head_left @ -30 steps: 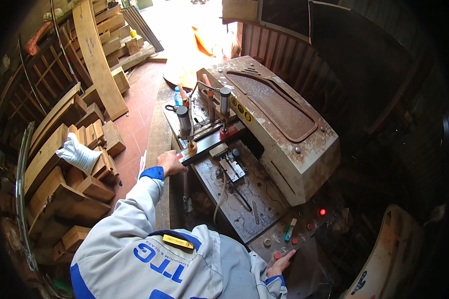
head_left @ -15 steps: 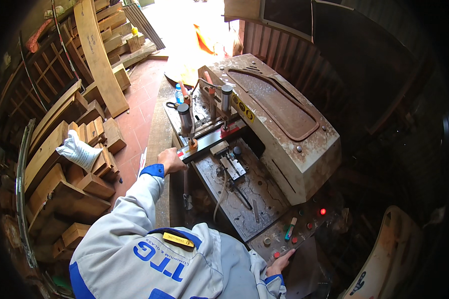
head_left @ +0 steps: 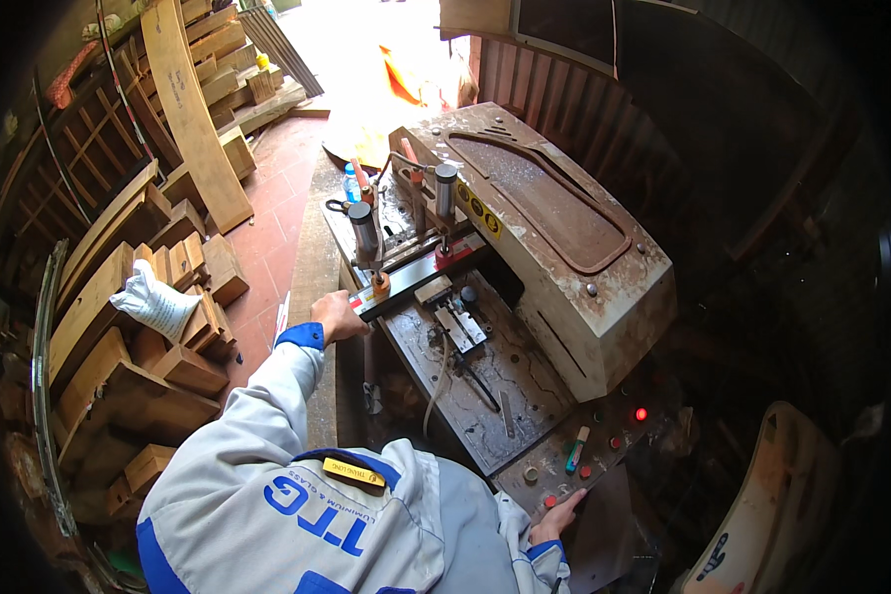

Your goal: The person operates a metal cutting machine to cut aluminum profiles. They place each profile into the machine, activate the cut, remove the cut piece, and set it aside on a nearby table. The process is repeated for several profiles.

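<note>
My left hand (head_left: pixel 338 317) is closed around the near left end of a long dark metal profile (head_left: pixel 403 283) with a shiny face. The profile lies across the bed of a cutting machine, under two upright clamp cylinders (head_left: pixel 363 230). An orange foot (head_left: pixel 377 286) and a red foot (head_left: pixel 449 253) press down on it. Its far end goes in beside the machine's worn, pale hood (head_left: pixel 604 297). At the front control panel (head_left: pixel 606 424), my right hand (head_left: pixel 556 518) rests by the edge with fingers stretched out. Its thumb is near or on a red button (head_left: pixel 549 502); contact is hard to see.
A green-and-white marker pen (head_left: pixel 576 451) and a lit red lamp (head_left: pixel 641 415) are on the panel. A metal strip (head_left: pixel 506 414) and a hose lie on the bed. Timber blocks (head_left: pixel 188 371) and a white sack (head_left: pixel 155 301) are piled left. A curved chair back (head_left: pixel 752 495) stands right.
The view has shifted very slightly. Both hands keep their places, the left at the profile's end and the right at the panel.
</note>
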Motion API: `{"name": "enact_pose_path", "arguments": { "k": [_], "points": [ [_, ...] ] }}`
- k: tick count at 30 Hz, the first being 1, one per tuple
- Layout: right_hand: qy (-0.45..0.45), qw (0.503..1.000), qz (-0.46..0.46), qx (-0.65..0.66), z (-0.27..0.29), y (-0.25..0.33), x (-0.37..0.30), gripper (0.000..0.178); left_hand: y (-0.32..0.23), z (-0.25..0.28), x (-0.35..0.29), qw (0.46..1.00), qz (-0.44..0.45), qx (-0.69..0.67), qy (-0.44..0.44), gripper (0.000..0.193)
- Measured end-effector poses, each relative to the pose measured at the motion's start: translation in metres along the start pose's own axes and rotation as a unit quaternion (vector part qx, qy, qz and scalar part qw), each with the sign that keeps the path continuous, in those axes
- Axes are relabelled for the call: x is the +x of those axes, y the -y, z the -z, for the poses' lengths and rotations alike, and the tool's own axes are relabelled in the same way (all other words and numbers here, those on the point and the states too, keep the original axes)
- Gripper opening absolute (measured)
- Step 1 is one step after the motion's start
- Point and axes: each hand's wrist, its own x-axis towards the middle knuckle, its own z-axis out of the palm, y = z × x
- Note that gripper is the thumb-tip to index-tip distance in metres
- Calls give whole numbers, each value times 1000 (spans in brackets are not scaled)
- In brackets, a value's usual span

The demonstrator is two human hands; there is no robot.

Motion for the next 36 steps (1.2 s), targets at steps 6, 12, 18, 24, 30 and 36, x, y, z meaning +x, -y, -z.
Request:
{"name": "enact_pose_path", "arguments": {
  "k": [6, 12, 18, 24, 30, 36],
  "points": [
    [16, 1000, 18, 12, 2, -7, 7, 122, 1, -2, 1, 1000, -2, 5, -7, 72],
    [-6, 1000, 1, -16, 0, 2, -3, 123, 4, -4, 4, 1000, 0, -5, -2, 74],
    [5, 1000, 8, 2, -3, 7, -11, 118, 4, -2, 1, 1000, 3, 0, 1, 75],
    [23, 998, 39, 32, 2, -1, -8, 111, 4, -6, 8, 1000, -8, 2, -3, 76],
    [19, 998, 64, -20, -5, 3, -11, 113, 31, -28, 27, 997, 59, -32, 43, 67],
    [-94, 891, 416, -154, 6, -36, -2, 70, 9, -25, 31, 999, -40, 7, -31, 65]
  ]
}}
